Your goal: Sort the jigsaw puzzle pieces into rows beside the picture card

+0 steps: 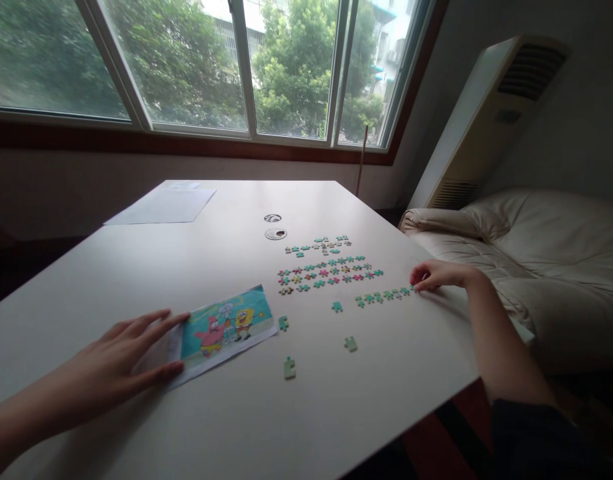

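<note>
My left hand (131,353) lies with fingers spread on the left end of a printed cartoon picture (226,327), which shows a pink starfish and a yellow sponge figure. At the right table edge, my right hand (434,275) pinches a small green puzzle piece (413,289) at the end of a row of green puzzle pieces (384,297). Further back, several rows of mixed-colour puzzle pieces (326,272) lie on the table. Loose pieces sit apart near the picture: a teal piece (337,307), a green piece (351,343) and another green piece (289,368).
The white table (226,427) reaches toward the window. A paper sheet (161,205) lies at its far left, and two round discs (276,234) lie behind the pieces. A cream sofa (546,247) and a tall air conditioner (476,120) stand on the right.
</note>
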Tool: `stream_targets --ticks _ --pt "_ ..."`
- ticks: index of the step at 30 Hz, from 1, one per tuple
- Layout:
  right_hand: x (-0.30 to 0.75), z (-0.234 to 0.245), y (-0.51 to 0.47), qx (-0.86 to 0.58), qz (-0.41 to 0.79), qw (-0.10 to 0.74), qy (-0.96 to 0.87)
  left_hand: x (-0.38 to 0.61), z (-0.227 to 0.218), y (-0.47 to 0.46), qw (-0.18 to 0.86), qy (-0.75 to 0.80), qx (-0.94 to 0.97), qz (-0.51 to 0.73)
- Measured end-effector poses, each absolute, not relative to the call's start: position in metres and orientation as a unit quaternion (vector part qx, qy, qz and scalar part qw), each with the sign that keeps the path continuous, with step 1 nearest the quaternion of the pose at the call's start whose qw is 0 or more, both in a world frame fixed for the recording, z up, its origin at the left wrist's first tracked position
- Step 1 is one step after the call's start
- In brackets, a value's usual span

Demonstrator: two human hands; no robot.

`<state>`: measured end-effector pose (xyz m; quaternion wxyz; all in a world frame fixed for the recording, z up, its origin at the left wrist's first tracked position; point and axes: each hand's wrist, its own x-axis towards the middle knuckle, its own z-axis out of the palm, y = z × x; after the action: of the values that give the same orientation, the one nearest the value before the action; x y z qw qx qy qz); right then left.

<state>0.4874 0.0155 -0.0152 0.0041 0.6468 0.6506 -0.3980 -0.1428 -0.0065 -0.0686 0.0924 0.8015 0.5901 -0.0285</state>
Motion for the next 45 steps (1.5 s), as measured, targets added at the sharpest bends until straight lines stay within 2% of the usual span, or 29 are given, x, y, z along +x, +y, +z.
stream_targets --ticks 7,11,18,25,32,45 --pt "0.452 -0.014 -0.035 0.645 -0.186 -0.095 0.735 -0.136 -0.061 -0.012 0.098 0.597 0.796 -0.032" --pt "0.439 -0.021 -0.064 0.604 -0.123 -0.127 0.777 -0.137 -0.062 -0.013 0.089 0.596 0.798 -0.034" --pt "0.430 -0.038 -0.069 0.592 -0.114 -0.113 0.790 -0.131 -0.058 -0.015 0.101 0.598 0.793 -0.055" --pt "0.427 -0.035 -0.081 0.604 -0.125 -0.090 0.782 -0.129 -0.054 -0.019 0.102 0.599 0.793 -0.038" --pt "0.434 -0.043 -0.080 0.607 -0.095 -0.110 0.781 -0.128 -0.054 -0.017 0.107 0.604 0.788 -0.053" --pt "0.433 -0.039 -0.090 0.607 -0.141 -0.087 0.777 -0.134 -0.060 -0.016 0.098 0.593 0.798 -0.040"
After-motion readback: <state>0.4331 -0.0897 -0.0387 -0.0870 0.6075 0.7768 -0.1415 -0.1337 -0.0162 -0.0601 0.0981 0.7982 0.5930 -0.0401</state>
